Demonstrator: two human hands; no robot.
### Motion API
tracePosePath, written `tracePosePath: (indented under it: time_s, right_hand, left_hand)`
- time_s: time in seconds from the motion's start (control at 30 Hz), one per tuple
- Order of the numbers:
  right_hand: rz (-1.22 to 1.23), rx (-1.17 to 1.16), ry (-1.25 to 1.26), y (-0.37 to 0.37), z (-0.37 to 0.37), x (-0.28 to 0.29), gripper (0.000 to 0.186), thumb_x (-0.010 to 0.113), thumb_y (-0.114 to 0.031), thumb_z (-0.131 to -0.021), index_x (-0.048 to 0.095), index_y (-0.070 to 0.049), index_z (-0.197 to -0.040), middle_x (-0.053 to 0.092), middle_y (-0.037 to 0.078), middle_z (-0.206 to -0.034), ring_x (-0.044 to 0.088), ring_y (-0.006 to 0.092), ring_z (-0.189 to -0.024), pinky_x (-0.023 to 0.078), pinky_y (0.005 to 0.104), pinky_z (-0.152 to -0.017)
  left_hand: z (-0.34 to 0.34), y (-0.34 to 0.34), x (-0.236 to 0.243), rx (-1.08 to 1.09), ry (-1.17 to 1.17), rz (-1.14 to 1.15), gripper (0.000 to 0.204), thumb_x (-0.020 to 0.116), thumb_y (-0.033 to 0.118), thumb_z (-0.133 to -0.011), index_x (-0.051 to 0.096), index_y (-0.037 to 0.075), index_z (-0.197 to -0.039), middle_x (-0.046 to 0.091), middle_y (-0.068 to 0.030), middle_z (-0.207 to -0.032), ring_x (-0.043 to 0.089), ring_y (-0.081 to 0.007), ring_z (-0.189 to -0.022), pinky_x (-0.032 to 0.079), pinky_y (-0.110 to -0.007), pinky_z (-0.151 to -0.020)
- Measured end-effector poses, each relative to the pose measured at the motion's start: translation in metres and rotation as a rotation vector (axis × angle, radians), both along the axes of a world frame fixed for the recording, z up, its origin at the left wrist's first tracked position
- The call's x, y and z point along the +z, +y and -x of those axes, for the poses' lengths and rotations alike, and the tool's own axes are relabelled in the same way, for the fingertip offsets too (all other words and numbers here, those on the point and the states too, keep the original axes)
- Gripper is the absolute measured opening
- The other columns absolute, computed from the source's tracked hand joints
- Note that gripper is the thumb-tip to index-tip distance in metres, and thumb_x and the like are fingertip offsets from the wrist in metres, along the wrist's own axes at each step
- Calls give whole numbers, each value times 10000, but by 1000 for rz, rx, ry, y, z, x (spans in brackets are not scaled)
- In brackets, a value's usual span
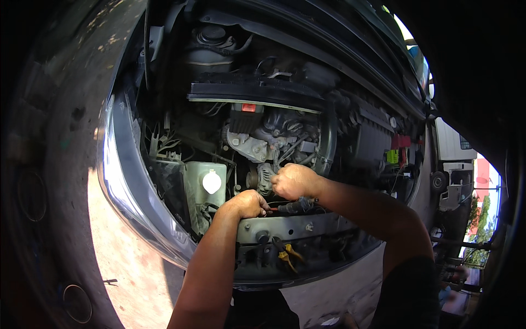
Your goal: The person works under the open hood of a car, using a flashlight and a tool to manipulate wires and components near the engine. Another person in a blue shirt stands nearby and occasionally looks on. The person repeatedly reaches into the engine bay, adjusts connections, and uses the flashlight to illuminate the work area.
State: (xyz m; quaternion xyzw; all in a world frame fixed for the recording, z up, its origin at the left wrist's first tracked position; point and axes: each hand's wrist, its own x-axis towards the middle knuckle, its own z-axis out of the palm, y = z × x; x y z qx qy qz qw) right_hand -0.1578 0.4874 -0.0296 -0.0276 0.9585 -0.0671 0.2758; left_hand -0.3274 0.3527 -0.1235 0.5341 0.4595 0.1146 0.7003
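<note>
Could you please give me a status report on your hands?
Left hand at far edge of silver crossbar; right hand curled beside alternator; grips unclear; yellow-handled pliers nearer body, clear of hands.

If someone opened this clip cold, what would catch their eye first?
Probably the person's left grip and right grip, close together in the middle, at the front of a car's engine. Next would come the bright white cap on the pale tank, up and left of the left grip. The yellow-handled pliers also stand out, below the metal bar at the front.
</note>
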Motion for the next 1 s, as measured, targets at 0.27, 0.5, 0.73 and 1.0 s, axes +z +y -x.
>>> tracePosePath:
  time_s: [0.27, 0.5, 0.73, 1.0]
  right_hand:
    - [106, -684, 113, -6, -21, 96, 369, 665, -129, -987, 670, -89, -1354, 709, 126, -1167, 715, 339, -1079, 588, 450, -896]
    - [36, -1267, 582, -96, -88, 128, 482, 714, -52, -956, 628, -57, -1430, 673, 201, -1349, 691, 392, -1208, 570, 449, -1022]
    - [393, -1597, 561, -153, -66, 100, 772, 883, -215, -860, 542, -61, -1536, 642, 225, -1425, 652, 374, -1302, 528, 438, -1102]
    - [545, -1889, 884, -147, -63, 43, 398, 857, -178, -864, 669, -2, -1167, 749, 146, -885, 733, 305, -785, 571, 420, -727]
  left_hand:
    - [0, 1, 5, -13, 27, -4, 270, 788, 87, -914, 842, 94, -1178, 839, -106, -1079, 771, -187, -948, 601, -340, -903]
    - [2, 5, 17, -60, 39, 18, 257, 805, 103, -939, 835, 91, -1195, 835, -105, -1133, 776, -173, -1024, 598, -326, -956]
    - [3, 5, 20, -34, -22, -2, 210, 807, 127, -971, 829, 34, -1158, 840, -98, -1015, 741, -125, -924, 599, -318, -896]
    - [5, 6, 18, 50, -80, 144, 403, 855, 90, -935, 766, 27, -1323, 805, -65, -1202, 705, -113, -1039, 582, -299, -961]
